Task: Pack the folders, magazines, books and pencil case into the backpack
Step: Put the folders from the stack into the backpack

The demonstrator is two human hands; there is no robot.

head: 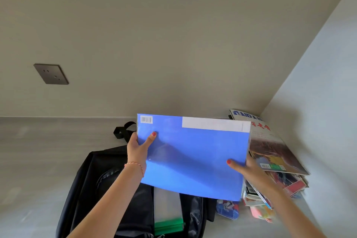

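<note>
A blue folder point(193, 156) with a white label strip and a barcode is held in the air above the open black backpack point(92, 179). My left hand point(138, 149) grips its left edge, thumb on the front. Its right edge is gripped by my right hand point(249, 170) in the same way. A clear folder with a green spine point(168, 212) sticks out of the backpack's opening. To the right lies a stack of magazines and books point(274, 152). A blue patterned pencil case point(228, 208) lies beside the backpack, partly hidden by the folder.
Everything lies on a light grey surface point(48, 150) that meets a beige wall behind and a pale wall on the right. A dark wall socket point(51, 74) sits on the back wall at the left. The backpack's strap point(123, 130) loops behind the folder.
</note>
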